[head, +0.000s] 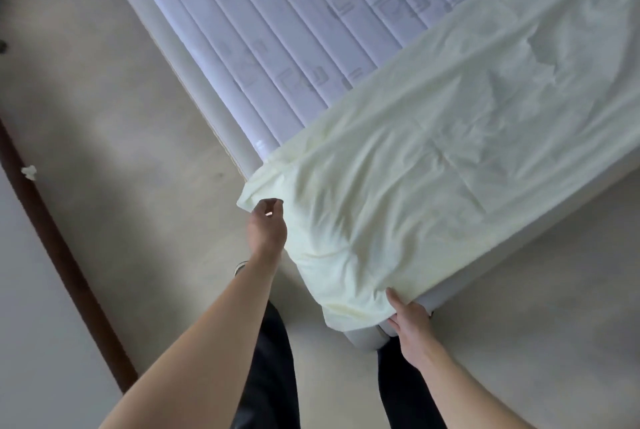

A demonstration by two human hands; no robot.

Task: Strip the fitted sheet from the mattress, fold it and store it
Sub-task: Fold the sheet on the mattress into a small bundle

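A pale yellow fitted sheet lies in a wide band across the near end of the quilted white mattress, whose far part is bare. The sheet droops over the mattress corner in front of me. My left hand is at the sheet's left edge by the corner, fingers curled against the cloth. My right hand grips the sheet's lower hem at the front side of the bed, thumb on top of the fabric.
The bed's padded grey frame runs along the left side and under the corner. Beige floor surrounds the bed. A dark wooden strip crosses the floor at left, with a small white scrap beside it. My dark trousers show below.
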